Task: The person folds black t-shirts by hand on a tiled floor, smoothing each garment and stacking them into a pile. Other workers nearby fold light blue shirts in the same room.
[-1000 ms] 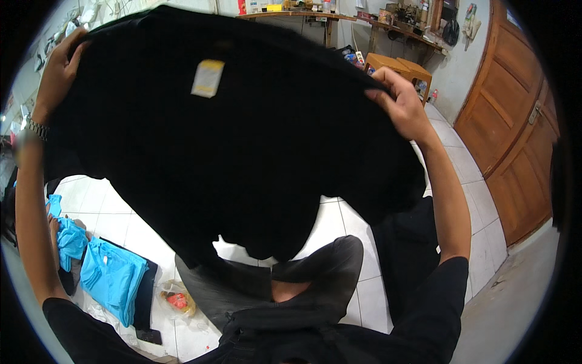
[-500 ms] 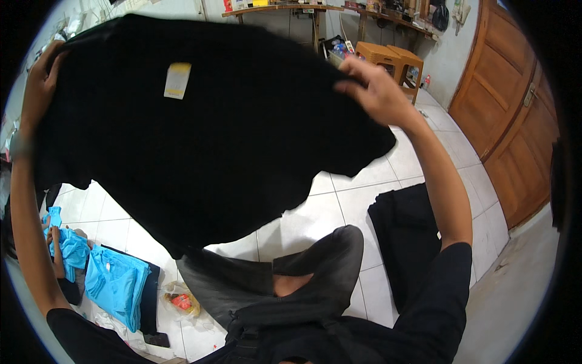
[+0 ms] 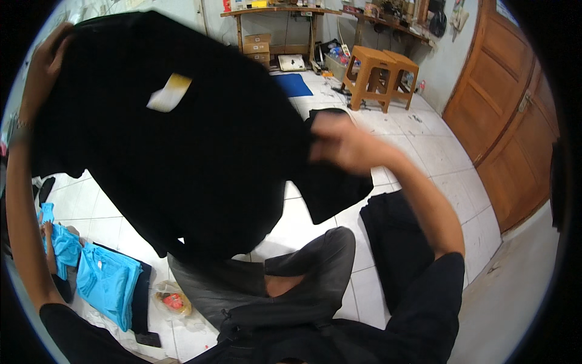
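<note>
A black shirt (image 3: 200, 158) hangs spread out in the air before me, above my crossed legs. A white and yellow paper tag (image 3: 171, 93) sits on its front, tilted. At the far left my left hand (image 3: 48, 70) is closed on the shirt's upper edge. My right hand (image 3: 345, 142), blurred by motion, grips the shirt on the right, where a sleeve droops below it. Beside my right knee a pile of folded black cloth (image 3: 388, 236) lies on the floor.
Folded light-blue garments (image 3: 109, 279) lie at left, near another person's hand (image 3: 48, 229) on blue cloth. A plastic bag (image 3: 173, 298) and a dark phone (image 3: 148, 339) rest nearby. Brown stools (image 3: 371, 67), a blue mat (image 3: 294, 85) and a wooden door (image 3: 503, 91) stand beyond.
My right hand has moved down and left, drawing the shirt's right side inward, so a sleeve now hangs there. The tag has bent. My left hand stays high at the left.
</note>
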`<state>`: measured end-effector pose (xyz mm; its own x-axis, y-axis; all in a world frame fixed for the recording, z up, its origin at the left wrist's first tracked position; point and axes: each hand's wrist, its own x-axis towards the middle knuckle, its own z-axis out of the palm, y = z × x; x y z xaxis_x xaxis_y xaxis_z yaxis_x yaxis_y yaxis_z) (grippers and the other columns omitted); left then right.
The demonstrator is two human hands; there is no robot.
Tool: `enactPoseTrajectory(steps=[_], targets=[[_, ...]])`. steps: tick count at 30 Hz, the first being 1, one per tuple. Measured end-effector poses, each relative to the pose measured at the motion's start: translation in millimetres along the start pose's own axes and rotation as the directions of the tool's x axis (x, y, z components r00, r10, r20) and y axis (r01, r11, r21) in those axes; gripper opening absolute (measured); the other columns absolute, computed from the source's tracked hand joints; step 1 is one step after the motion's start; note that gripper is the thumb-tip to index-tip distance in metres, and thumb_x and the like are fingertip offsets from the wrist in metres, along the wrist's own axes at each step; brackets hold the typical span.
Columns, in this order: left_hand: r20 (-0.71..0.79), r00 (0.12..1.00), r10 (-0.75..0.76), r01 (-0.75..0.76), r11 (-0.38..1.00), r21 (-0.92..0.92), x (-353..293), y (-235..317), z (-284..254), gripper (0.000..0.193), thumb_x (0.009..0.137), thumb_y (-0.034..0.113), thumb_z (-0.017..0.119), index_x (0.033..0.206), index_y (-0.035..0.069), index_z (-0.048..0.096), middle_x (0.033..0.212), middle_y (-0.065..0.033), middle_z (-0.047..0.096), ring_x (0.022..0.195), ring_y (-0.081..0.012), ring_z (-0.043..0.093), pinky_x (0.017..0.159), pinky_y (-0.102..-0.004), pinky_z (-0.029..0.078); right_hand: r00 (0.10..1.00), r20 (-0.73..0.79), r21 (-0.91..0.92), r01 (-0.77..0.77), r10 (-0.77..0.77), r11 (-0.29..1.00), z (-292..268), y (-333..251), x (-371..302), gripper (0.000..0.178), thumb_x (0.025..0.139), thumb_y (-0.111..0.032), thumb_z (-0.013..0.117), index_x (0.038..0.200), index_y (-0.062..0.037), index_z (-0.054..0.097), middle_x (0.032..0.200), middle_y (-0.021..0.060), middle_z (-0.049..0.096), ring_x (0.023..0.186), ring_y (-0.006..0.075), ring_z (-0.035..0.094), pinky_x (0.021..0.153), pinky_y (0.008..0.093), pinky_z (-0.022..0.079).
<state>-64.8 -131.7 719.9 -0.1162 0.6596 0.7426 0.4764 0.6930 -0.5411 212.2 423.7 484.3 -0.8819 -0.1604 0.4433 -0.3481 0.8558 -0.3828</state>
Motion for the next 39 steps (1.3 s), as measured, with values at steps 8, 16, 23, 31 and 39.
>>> enactPoseTrajectory(steps=[8, 16, 23, 31, 39], targets=[[-0.041, 0.997, 0.070, -0.073, 0.996, -0.060, 22.7, 45.0, -4.5, 0.033, 0.104, 0.012, 0.061, 0.137, 0.006, 0.064, 0.130, -0.0186, 0.071, 0.120, -0.0374, 0.067, 0.104, -0.0435, 0.052, 0.963, 0.229, 0.123, 0.118, -0.144, 0.985, 48.8, -23.9, -20.5, 0.020, 0.089, -0.012, 0.078, 0.098, -0.0002, 0.064, 0.091, 0.0153, 0.065, 0.089, 0.0275, 0.065, 0.082, 0.0411, 0.050], [-0.132, 0.989, 0.067, -0.097, 0.967, -0.236, 30.2, 135.3, -49.9, 0.014, 0.091, 0.006, 0.065, 0.103, -0.001, 0.069, 0.092, -0.0236, 0.072, 0.087, -0.0435, 0.070, 0.079, -0.0482, 0.055, 0.865, 0.373, 0.506, 0.113, -0.335, 0.855, 67.4, -37.0, -50.4, 0.021, 0.086, -0.010, 0.080, 0.098, -0.0005, 0.065, 0.098, 0.0147, 0.065, 0.095, 0.0293, 0.066, 0.083, 0.0431, 0.052], [-0.083, 0.982, 0.168, -0.183, 0.959, -0.217, 23.5, 129.4, -41.5, 0.021, 0.096, 0.015, 0.053, 0.090, -0.001, 0.065, 0.088, -0.0234, 0.065, 0.086, -0.0447, 0.064, 0.079, -0.0499, 0.051, 0.962, 0.088, 0.442, 0.194, -0.258, 0.876, 41.7, -47.3, -34.5, 0.025, 0.081, -0.010, 0.081, 0.097, 0.0010, 0.065, 0.099, 0.0157, 0.065, 0.099, 0.0314, 0.064, 0.088, 0.0422, 0.050], [-0.008, 0.999, 0.052, -0.052, 0.958, -0.280, 18.4, 115.7, -21.6, 0.019, 0.095, 0.012, 0.053, 0.092, -0.001, 0.065, 0.091, -0.0239, 0.067, 0.092, -0.0438, 0.067, 0.083, -0.0500, 0.052, 0.958, -0.287, -0.138, -0.052, 0.010, 0.989, 34.7, -54.0, -32.7, 0.019, 0.081, -0.011, 0.075, 0.092, 0.0001, 0.064, 0.092, 0.0166, 0.064, 0.099, 0.0364, 0.064, 0.087, 0.0468, 0.051], [-0.057, 0.995, 0.079, -0.093, 0.952, -0.293, 12.7, 117.1, -23.2, 0.019, 0.095, 0.012, 0.054, 0.096, -0.002, 0.066, 0.092, -0.0243, 0.069, 0.091, -0.0434, 0.067, 0.085, -0.0504, 0.052, 0.974, -0.174, -0.088, -0.165, 0.148, 0.982, 34.8, -67.6, -35.3, 0.020, 0.078, 0.002, 0.073, 0.096, -0.0019, 0.066, 0.103, 0.0121, 0.070, 0.100, 0.0283, 0.067, 0.090, 0.0385, 0.052]])
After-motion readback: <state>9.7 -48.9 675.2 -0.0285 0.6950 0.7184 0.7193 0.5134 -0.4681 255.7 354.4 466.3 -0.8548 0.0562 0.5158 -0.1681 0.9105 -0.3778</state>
